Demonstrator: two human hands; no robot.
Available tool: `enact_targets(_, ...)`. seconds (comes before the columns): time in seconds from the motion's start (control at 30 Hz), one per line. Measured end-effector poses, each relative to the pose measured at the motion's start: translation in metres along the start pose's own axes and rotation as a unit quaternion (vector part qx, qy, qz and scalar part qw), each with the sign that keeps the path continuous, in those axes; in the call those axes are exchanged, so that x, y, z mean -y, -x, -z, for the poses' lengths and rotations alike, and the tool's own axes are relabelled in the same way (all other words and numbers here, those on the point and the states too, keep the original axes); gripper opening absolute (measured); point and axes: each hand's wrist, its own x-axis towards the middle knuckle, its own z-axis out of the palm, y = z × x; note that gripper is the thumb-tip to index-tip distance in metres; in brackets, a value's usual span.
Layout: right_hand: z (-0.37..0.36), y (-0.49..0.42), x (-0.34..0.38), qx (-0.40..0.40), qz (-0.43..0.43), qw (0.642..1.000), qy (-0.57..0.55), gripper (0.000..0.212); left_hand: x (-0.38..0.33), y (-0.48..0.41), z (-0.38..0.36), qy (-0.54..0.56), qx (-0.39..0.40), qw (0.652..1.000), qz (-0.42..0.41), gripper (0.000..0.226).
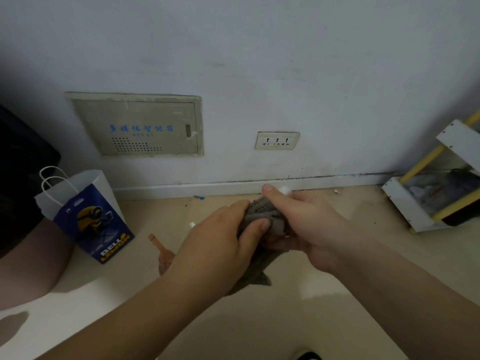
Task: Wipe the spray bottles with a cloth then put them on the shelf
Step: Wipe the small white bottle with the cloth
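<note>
Both hands meet above the floor near the wall. My left hand (223,237) grips a grey cloth (262,211) bunched around an object, and the cloth's tail hangs down below my hands. My right hand (309,224) holds that wrapped object from the right, thumb pointing up. Only a small white tip (285,189) shows past the thumb, apparently the top of a spray bottle; its body is hidden. A second, brownish see-through spray bottle (163,254) lies on the floor left of my left wrist. The white shelf (405,203) with yellow rods stands at the right.
A blue and white paper bag (88,216) stands on the floor at the left, next to a person's bare leg (31,261). The wall holds a metal panel (137,126) and a socket (276,140). Small debris lies along the skirting board. The shelf holds dark items.
</note>
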Motion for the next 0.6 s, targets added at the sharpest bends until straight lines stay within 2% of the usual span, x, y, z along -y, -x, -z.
enact_targets(0.03, 0.002, 0.001, 0.001, 0.015, 0.01, 1.0, -0.011, 0.054, 0.001, -0.003, 0.002, 0.072, -0.025, 0.996, 0.036, 0.04)
enact_targets(0.1, 0.004, 0.005, 0.003, 0.065, 0.014, 0.997, -0.045, 0.05, 0.003, -0.008, 0.005, 0.212, -0.093, 0.964, 0.133, 0.038)
enact_targets(0.17, -0.001, 0.01, -0.001, 0.129, 0.021, 0.991, -0.026, 0.041, 0.004, -0.009, 0.006, 0.281, -0.14, 0.932, 0.181, 0.038)
enact_targets(0.23, -0.008, 0.011, -0.01, 0.163, 0.048, 0.985, 0.007, 0.029, 0.007, -0.007, 0.006, 0.271, -0.166, 0.931, 0.179, 0.037)
enact_targets(0.3, -0.015, 0.012, -0.016, 0.164, 0.08, 0.983, 0.022, 0.026, 0.015, -0.006, 0.006, 0.261, -0.176, 0.934, 0.17, 0.037)
enact_targets(0.4, -0.02, 0.011, -0.018, 0.124, 0.094, 0.987, 0.033, 0.025, 0.019, -0.004, 0.009, 0.202, -0.122, 0.961, 0.144, 0.041)
enact_targets(0.47, -0.019, 0.008, -0.02, 0.1, 0.083, 0.99, 0.049, 0.027, 0.018, -0.004, 0.013, 0.208, -0.109, 0.956, 0.177, 0.043)
enact_targets(0.5, -0.017, 0.006, -0.022, 0.093, 0.081, 0.99, 0.07, 0.03, 0.018, -0.005, 0.016, 0.251, -0.126, 0.933, 0.226, 0.043)
enact_targets(0.57, -0.012, 0.004, -0.022, 0.088, 0.08, 0.986, 0.113, 0.035, 0.014, -0.007, 0.025, 0.385, -0.163, 0.848, 0.326, 0.041)
enact_targets(0.6, -0.011, 0.004, -0.022, 0.091, 0.083, 0.985, 0.123, 0.036, 0.013, -0.007, 0.028, 0.43, -0.18, 0.817, 0.339, 0.041)
